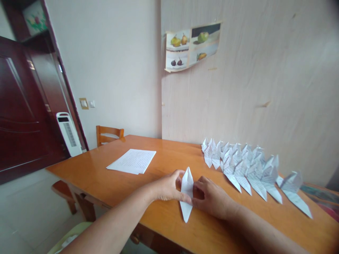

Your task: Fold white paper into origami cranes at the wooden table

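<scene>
A narrow folded paper piece [187, 185], white and pointed at both ends, stands between my hands over the near part of the wooden table [169, 155]. My left hand [169, 187] grips it from the left, thumb across its lower front and fingers at its left edge. From the right, my right hand [210, 195] pinches its edge, with the thumb close to the left thumb. Further right stand rows of folded paper pieces [246, 158], several of them with long pointed flaps toward me. What the fingers behind the paper do is hidden.
A stack of written sheets [132, 161] lies left on the table. Beyond the table's left end is a wooden chair [109, 133]; a white heater [69, 134] stands by the dark red door [23, 113]. Fruit pictures [192, 46] hang on the wall panel behind.
</scene>
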A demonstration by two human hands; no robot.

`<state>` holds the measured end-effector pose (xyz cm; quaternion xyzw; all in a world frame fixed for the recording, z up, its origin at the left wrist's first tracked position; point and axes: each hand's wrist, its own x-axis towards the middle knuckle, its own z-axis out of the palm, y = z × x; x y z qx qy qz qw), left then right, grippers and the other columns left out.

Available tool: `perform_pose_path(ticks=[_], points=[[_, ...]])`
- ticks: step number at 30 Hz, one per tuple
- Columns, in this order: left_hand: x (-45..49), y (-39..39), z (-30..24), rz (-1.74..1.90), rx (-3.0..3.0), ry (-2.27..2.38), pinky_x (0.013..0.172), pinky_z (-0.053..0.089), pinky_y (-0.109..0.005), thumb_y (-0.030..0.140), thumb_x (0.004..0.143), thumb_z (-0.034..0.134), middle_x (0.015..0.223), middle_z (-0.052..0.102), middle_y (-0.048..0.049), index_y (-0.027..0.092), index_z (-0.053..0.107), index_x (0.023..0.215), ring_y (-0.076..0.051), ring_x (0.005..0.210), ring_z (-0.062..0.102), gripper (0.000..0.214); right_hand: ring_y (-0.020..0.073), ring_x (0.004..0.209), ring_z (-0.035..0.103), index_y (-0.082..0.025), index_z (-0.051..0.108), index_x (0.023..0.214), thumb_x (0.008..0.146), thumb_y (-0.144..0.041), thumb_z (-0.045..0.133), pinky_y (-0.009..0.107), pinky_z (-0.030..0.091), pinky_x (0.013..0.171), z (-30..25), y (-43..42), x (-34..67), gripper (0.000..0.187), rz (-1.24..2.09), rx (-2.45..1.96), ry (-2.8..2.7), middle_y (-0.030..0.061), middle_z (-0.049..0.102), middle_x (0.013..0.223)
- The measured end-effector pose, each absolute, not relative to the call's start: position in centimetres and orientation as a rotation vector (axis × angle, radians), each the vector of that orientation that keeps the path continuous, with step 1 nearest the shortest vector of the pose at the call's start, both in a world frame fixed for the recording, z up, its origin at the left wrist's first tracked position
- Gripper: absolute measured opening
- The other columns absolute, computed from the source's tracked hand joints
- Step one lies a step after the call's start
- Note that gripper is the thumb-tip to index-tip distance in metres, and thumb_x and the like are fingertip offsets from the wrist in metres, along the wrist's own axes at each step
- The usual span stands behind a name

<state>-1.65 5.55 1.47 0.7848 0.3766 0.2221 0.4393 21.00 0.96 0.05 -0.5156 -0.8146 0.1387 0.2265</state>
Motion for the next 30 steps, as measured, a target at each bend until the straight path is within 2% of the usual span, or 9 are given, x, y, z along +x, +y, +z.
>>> perform_pose_path(ticks=[3,5,7,8,15,20,24,27,30], points=[[-1.3,7.6,3.0,0.726,1.702,0.898,0.083,0.044,-0.032,0.061,0.070,0.078,0.123,0.064,-0.0143,0.018,0.055,0.133,-0.024,0.101,0.061,0.080,0.0224,0.079,0.056,-0.024,0.071,0.093,0.079,-0.053,0.073,0.031,0.039,0.066,0.2,0.9,21.3,0.032,0.462,-1.402,-2.211,0.0056,0.061,0.087],[-0.8,9.0,3.6,0.890,1.636,0.901,0.078,0.043,-0.029,0.069,0.082,0.061,0.118,0.067,-0.0136,0.018,0.062,0.123,-0.021,0.096,0.059,0.065,0.0234,0.081,0.058,-0.025,0.072,0.102,0.079,-0.054,0.073,0.031,0.040,0.067,0.1,1.0,21.5,0.037,0.494,-1.390,-2.183,0.0062,0.063,0.090],[-0.2,10.0,3.6,0.978,1.607,0.917,0.072,0.041,-0.028,0.074,0.087,0.047,0.112,0.068,-0.0135,0.016,0.062,0.120,-0.019,0.090,0.059,0.068,0.0243,0.083,0.058,-0.025,0.071,0.109,0.079,-0.055,0.073,0.032,0.041,0.069,-0.1,1.0,21.7,0.042,0.501,-1.382,-2.150,0.0069,0.064,0.093],[0.0,10.4,3.3,1.055,1.536,0.913,0.070,0.041,-0.027,0.075,0.087,0.046,0.107,0.069,-0.0140,0.013,0.063,0.118,-0.019,0.085,0.059,0.071,0.0245,0.083,0.059,-0.025,0.071,0.111,0.079,-0.055,0.073,0.032,0.041,0.070,-0.2,1.0,21.7,0.044,0.502,-1.377,-2.133,0.0071,0.065,0.093],[0.3,11.2,0.1,1.068,1.405,0.886,0.069,0.045,-0.028,0.074,0.085,0.053,0.085,0.070,-0.0095,0.012,0.067,0.105,-0.016,0.073,0.060,0.066,0.0232,0.078,0.061,-0.025,0.071,0.107,0.089,-0.050,0.063,0.034,0.044,0.069,-1.2,1.0,21.6,0.032,0.583,-1.340,-1.965,0.0058,0.069,0.088],[0.1,10.9,0.4,1.005,1.375,0.826,0.073,0.048,-0.030,0.071,0.087,0.053,0.086,0.071,-0.0098,0.012,0.068,0.105,-0.016,0.073,0.062,0.063,0.0248,0.086,0.065,-0.025,0.072,0.103,0.094,-0.043,0.055,0.036,0.048,0.076,-1.8,1.4,21.9,0.027,0.680,-1.351,-1.806,0.0056,0.072,0.096],[0.2,10.4,0.8,0.985,1.383,0.830,0.076,0.048,-0.032,0.068,0.089,0.052,0.087,0.071,-0.0103,0.013,0.068,0.104,-0.018,0.077,0.064,0.059,0.0259,0.088,0.066,-0.026,0.074,0.097,0.095,-0.041,0.052,0.037,0.050,0.078,-2.1,1.6,22.0,0.027,0.690,-1.362,-1.759,0.0056,0.073,0.095],[0.1,10.0,1.0,0.963,1.437,0.839,0.079,0.048,-0.033,0.059,0.093,0.053,0.088,0.071,-0.0095,0.014,0.067,0.103,-0.020,0.080,0.065,0.048,0.0262,0.090,0.066,-0.026,0.074,0.099,0.095,-0.042,0.054,0.038,0.050,0.079,-2.2,1.4,22.1,0.026,0.622,-1.396,-1.787,0.0070,0.072,0.097],[0.0,9.8,1.2,0.907,1.546,0.863,0.088,0.046,-0.033,0.040,0.091,0.060,0.096,0.073,-0.0079,0.017,0.066,0.105,-0.020,0.091,0.065,0.027,0.0290,0.105,0.063,-0.028,0.070,0.117,0.091,-0.048,0.061,0.041,0.050,0.088,-2.2,0.9,22.1,0.035,0.515,-1.413,-1.816,0.0098,0.070,0.112]])
